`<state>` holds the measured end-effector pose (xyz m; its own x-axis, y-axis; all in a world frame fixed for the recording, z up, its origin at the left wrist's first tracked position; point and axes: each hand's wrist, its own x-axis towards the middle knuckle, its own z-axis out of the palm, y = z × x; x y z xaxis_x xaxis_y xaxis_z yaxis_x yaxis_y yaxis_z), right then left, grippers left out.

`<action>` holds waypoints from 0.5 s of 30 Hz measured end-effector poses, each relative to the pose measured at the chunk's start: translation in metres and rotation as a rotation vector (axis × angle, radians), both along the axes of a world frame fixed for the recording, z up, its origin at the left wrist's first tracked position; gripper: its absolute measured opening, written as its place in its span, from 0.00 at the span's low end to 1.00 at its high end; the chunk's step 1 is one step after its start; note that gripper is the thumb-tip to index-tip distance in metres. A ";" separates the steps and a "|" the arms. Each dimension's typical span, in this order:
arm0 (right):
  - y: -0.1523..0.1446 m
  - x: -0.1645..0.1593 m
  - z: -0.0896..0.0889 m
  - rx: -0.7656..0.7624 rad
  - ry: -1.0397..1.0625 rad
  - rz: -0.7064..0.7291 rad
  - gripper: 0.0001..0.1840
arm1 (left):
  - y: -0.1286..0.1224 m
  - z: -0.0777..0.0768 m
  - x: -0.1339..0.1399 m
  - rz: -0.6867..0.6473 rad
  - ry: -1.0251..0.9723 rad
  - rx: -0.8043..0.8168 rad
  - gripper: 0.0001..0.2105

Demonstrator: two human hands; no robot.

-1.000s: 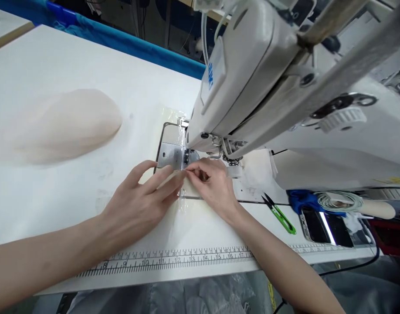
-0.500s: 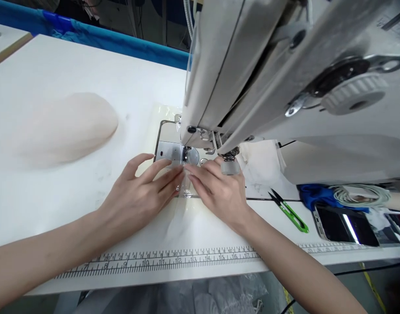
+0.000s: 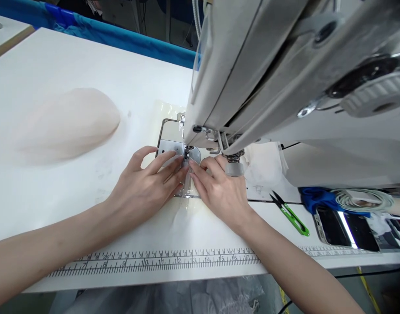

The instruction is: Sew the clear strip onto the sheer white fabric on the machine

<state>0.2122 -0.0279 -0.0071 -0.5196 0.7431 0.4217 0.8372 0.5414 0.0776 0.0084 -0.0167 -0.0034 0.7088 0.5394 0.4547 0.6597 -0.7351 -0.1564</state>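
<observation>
At the front edge of the table: the printed ruler strip (image 3: 161,260) runs along the rim, and both forearms cross over it.
Left hand (image 3: 139,192): it lies flat with the fingers stretched, pressing down a thin, pale, half-transparent piece of fabric (image 3: 183,213); it clamps nothing.
Right hand (image 3: 221,192): it is also flat on the fabric, with a fingertip almost touching the left fingers; the two hands are close together.
Fabric position: its front edge is under the fingertips, at the metal needle plate (image 3: 169,148) and the presser foot (image 3: 187,153).
Main risk, I think: the fingertips are very near to the needle zone; if the machine starts, a finger could be hit.
Second risk: the fabric looks slippery, so uneven pressure of the hands could make it wrinkle or go in crooked.
To the right: a green thread snipper (image 3: 289,213) and a phone (image 3: 345,227) lie well apart from the hands; a sleeve movement could push them.
Further left: a cream cloth bundle (image 3: 67,124) rests alone.
Above: the sewing machine head (image 3: 268,74) hides the needle, so I cannot tell whether it is up or down.
</observation>
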 end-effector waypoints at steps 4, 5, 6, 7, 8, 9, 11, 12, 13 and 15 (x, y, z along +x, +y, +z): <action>0.001 0.000 -0.001 0.028 -0.003 -0.005 0.13 | 0.000 0.000 0.002 0.020 0.022 0.040 0.12; 0.001 0.000 -0.001 0.031 -0.004 -0.008 0.13 | -0.001 0.001 0.002 0.020 0.020 0.044 0.12; 0.001 0.000 0.000 0.031 -0.005 -0.012 0.13 | -0.001 0.001 0.003 0.018 0.018 0.046 0.12; 0.001 -0.001 0.000 0.028 -0.007 -0.016 0.14 | -0.001 0.001 0.003 0.016 0.012 0.048 0.12; 0.001 -0.001 0.000 0.026 -0.013 -0.017 0.14 | -0.001 0.001 0.003 0.015 0.007 0.043 0.13; 0.001 -0.001 0.001 0.028 -0.022 -0.018 0.14 | -0.001 0.001 0.003 0.015 0.001 0.034 0.13; 0.000 -0.001 0.001 0.038 -0.040 -0.019 0.14 | -0.001 0.001 0.002 0.015 -0.008 0.006 0.13; 0.000 -0.001 0.002 0.045 -0.049 -0.018 0.14 | -0.001 0.000 0.002 0.016 -0.014 -0.003 0.13; 0.000 -0.001 0.002 0.052 -0.055 -0.019 0.14 | -0.001 0.000 0.002 0.016 -0.018 -0.008 0.14; 0.000 -0.001 0.002 0.059 -0.064 -0.023 0.14 | -0.001 0.001 0.002 0.016 -0.019 -0.010 0.14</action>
<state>0.2109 -0.0278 -0.0048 -0.5303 0.7297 0.4317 0.8415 0.5151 0.1631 0.0107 -0.0172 -0.0027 0.6916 0.5549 0.4623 0.6739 -0.7260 -0.1369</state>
